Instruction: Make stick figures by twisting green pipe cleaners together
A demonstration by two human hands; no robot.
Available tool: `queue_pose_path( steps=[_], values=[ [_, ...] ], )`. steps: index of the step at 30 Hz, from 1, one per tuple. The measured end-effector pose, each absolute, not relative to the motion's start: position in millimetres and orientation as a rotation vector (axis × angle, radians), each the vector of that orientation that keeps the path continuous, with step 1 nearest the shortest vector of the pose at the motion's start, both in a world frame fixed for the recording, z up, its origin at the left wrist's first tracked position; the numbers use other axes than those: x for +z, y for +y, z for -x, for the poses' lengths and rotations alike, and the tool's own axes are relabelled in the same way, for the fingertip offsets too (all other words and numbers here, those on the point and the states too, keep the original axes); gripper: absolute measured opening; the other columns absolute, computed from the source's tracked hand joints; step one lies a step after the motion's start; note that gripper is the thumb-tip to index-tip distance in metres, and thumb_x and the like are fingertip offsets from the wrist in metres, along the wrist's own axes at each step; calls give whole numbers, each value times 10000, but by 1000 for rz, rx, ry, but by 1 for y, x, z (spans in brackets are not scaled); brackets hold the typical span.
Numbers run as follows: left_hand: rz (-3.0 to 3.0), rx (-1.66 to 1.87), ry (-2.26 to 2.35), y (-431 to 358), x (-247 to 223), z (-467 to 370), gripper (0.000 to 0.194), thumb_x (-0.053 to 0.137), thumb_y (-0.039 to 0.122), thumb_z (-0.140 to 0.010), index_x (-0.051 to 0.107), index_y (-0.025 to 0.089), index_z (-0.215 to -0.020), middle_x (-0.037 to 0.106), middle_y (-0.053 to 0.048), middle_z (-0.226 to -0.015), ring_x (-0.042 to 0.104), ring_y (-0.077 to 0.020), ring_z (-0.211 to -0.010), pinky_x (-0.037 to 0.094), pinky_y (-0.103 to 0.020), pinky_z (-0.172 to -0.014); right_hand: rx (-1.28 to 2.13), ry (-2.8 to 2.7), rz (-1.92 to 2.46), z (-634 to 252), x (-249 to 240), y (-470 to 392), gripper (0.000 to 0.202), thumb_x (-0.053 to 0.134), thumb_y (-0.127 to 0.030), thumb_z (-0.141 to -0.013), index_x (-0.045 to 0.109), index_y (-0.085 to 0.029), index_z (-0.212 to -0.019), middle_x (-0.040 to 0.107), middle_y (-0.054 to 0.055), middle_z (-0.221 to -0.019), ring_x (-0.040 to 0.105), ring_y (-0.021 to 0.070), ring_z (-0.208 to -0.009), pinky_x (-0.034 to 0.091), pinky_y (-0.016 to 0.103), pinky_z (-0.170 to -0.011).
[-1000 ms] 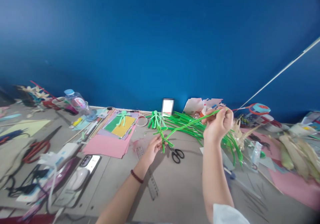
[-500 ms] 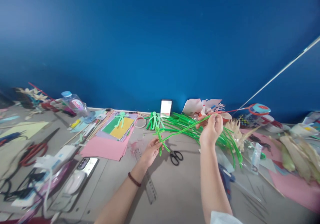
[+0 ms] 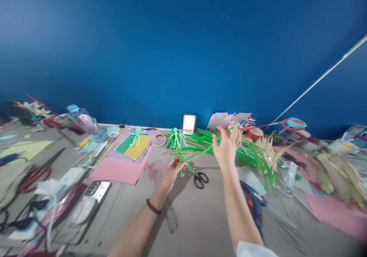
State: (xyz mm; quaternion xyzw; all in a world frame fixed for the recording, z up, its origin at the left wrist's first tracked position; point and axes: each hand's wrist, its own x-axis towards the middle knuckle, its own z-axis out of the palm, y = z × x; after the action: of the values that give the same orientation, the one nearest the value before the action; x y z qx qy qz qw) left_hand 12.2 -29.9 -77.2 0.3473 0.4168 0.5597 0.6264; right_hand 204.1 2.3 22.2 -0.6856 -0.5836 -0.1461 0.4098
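Note:
My left hand (image 3: 171, 173) pinches a small green pipe cleaner figure (image 3: 179, 154) with a twisted body. A long green strand runs from it toward my right hand (image 3: 226, 148), which is raised with its thumb and fingers spread. The strand passes behind that hand and its end curls near the fingertips. Just right of my left hand lie black-handled scissors (image 3: 200, 180). Light green pipe cleaner figures (image 3: 176, 136) stand behind, and a large bundle of green pipe cleaners (image 3: 205, 136) lies near my right hand.
A ruler (image 3: 169, 211) lies under my left forearm. To the left are pink paper (image 3: 119, 171), a phone (image 3: 86, 211), a bottle (image 3: 83, 119) and red-handled scissors (image 3: 36, 176). A blue glue gun (image 3: 254, 203) sits by my right forearm. Corn husks (image 3: 338, 173) lie far right, with a blue wall behind.
My right hand has moved left and its fingers have opened from a pinch on the strand. The strand now bends near it. My left hand keeps its hold on the figure.

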Motion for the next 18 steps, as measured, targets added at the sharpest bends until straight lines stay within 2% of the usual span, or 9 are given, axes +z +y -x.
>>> queue_pose_path(
  steps=[4, 8, 11, 15, 18],
  values=[
    [-793, 1328, 1009, -28, -76, -10, 250, 782, 266, -579, 649, 166, -764, 632, 5, -668, 572, -116, -576, 421, -242, -587, -356, -1551, 1829, -189, 12, 3, 357, 489, -284, -844, 552, -183, -1181, 163, 155, -1492, 58, 384, -1365, 190, 605, -1014],
    [-726, 1344, 994, -25, -78, -7, 255, 779, 251, -570, 639, 172, -768, 618, 13, -655, 559, -110, -553, 402, -241, -557, -362, -1538, 1882, -192, 3, 8, 336, 488, -354, -857, 610, -184, -1120, 170, 143, -1495, 0, 404, -1370, 187, 621, -1010],
    [-650, 1390, 958, -26, -75, -7, 240, 770, 232, -574, 617, 176, -750, 604, 16, -663, 554, -108, -567, 405, -238, -565, -346, -1497, 1932, -198, -2, 11, 358, 506, -408, -849, 629, -177, -1095, 172, 157, -1492, 21, 433, -1363, 169, 650, -1005],
    [-516, 1454, 935, -26, -71, -6, 273, 773, 234, -560, 587, 181, -754, 584, 25, -685, 557, -107, -610, 409, -229, -578, -276, -1458, 1921, -203, -4, 13, 472, 498, -457, -851, 552, -155, -1209, 149, 218, -1486, 112, 447, -1350, 173, 673, -988],
    [-465, 1451, 935, -27, -72, -3, 293, 781, 235, -556, 578, 183, -761, 584, 21, -712, 563, -106, -637, 411, -223, -587, -298, -1487, 1856, -203, 0, 12, 493, 467, -474, -865, 554, -134, -1212, 87, 235, -1497, 57, 440, -1363, 146, 621, -1033]
  ],
)
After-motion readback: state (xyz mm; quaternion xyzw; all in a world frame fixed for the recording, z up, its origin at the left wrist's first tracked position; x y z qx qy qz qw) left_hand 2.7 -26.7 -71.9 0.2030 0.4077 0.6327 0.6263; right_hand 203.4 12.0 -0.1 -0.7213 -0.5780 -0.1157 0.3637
